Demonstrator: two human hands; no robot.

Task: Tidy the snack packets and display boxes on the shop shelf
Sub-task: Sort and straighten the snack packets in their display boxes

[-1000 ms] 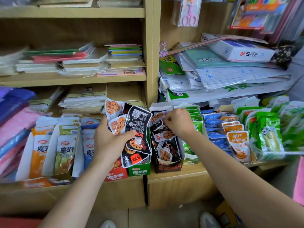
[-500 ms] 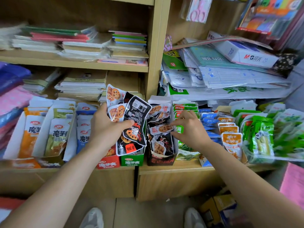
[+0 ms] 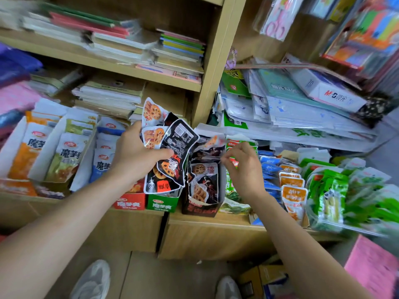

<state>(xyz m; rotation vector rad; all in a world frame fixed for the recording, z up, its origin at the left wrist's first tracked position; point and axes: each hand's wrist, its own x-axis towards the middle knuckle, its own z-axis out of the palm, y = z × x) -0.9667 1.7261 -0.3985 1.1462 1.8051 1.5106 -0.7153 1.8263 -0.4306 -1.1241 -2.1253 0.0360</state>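
Both hands are working: your left hand [image 3: 137, 156] is gripping a fanned bunch of lotus-root packets [image 3: 172, 145] above the shelf [image 3: 207, 226], leaving the black display box [image 3: 201, 209] clear for your right hand [image 3: 245, 171], which is pinching a boxed packet [image 3: 208, 153], probably to square that row.

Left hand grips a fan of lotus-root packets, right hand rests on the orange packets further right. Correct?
Not quite. In the head view the left hand grips the fan of lotus-root packets, but the right hand is not on the orange packets: it pinches the edge of a boxed packet standing in the black display box.
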